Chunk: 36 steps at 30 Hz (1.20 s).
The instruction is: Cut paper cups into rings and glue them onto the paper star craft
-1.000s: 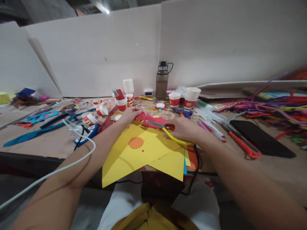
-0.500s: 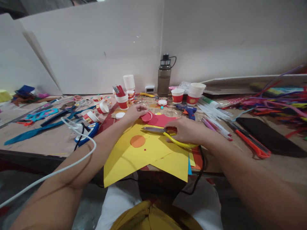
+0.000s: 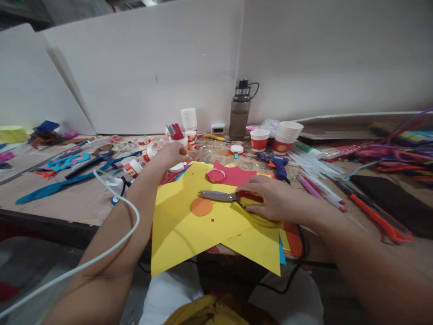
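Note:
My right hand [image 3: 267, 198] holds a pair of yellow-handled scissors [image 3: 218, 195], its blades pointing left over yellow paper. In the air just in front of the red-and-white paper cup [image 3: 182, 141] of pencils is my left hand [image 3: 171, 155], fingers loosely curled and apart, with nothing visible in them. A round red piece with a pale rim [image 3: 215, 174] lies on the red paper [image 3: 238, 175]. Nearer me, an orange paper disc [image 3: 201, 207] rests on the yellow sheet [image 3: 179, 243]. Below my left hand a white disc [image 3: 177, 167] is partly visible.
A water bottle [image 3: 240, 113] stands by the back wall. Stacked paper cups [image 3: 287, 135], a blue glue gun [image 3: 279, 167], markers [image 3: 309, 186], an orange-red cutter [image 3: 380, 216] and a dark phone-like slab [image 3: 394, 203] are on the right. A white cable [image 3: 125, 239] crosses my left arm.
My left hand has let go of the round red piece and moved left toward the pencil cup. The red piece now lies on the red paper. My right hand still holds the scissors.

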Available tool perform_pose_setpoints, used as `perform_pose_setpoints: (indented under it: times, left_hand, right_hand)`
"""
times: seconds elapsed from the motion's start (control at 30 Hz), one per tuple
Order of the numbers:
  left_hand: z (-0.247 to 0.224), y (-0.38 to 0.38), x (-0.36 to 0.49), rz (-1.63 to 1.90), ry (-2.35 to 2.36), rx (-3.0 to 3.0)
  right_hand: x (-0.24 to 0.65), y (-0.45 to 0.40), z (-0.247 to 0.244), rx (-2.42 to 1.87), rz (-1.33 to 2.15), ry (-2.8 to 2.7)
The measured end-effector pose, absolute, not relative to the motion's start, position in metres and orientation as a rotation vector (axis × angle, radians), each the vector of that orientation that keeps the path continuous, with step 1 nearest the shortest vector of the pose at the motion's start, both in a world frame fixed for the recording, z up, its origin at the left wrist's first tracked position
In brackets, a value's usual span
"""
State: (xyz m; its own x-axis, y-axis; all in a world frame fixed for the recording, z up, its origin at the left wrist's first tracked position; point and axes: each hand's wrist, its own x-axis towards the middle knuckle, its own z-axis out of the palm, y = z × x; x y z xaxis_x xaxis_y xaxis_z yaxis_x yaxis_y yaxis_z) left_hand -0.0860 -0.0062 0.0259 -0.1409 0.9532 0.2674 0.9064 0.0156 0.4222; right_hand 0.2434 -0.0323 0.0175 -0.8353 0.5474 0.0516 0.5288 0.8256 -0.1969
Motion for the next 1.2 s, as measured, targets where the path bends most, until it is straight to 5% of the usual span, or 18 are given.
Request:
perform_pose_setpoints:
  times: [0.17,0.37,0.6,0.87,1.2]
  left_hand:
    - [0.020,-0.004,-0.105,0.372,2.309,1.884]
    - [0.012,-0.001,-0.113,0.842,2.111,1.787]
    - [0.021,-0.006,-0.084,0.999,1.774,1.747]
    - [0.015,-0.014,-0.026,0.966,1.467,1.893]
    - [0.002,-0.011,-0.015,0.913,1.491,1.926]
  right_hand:
    - [0.243,-0.032,0.018,-0.877,0.294,-2.925]
    - [0.244,-0.030,0.018,-0.877,0.320,-2.930]
    - [0.241,-0.027,0.023,-0.862,0.391,-2.808]
    - [0.213,-0.006,0.025,-0.945,0.333,-2.379]
    - [0.172,0.005,0.003,-0.917,0.321,-2.473]
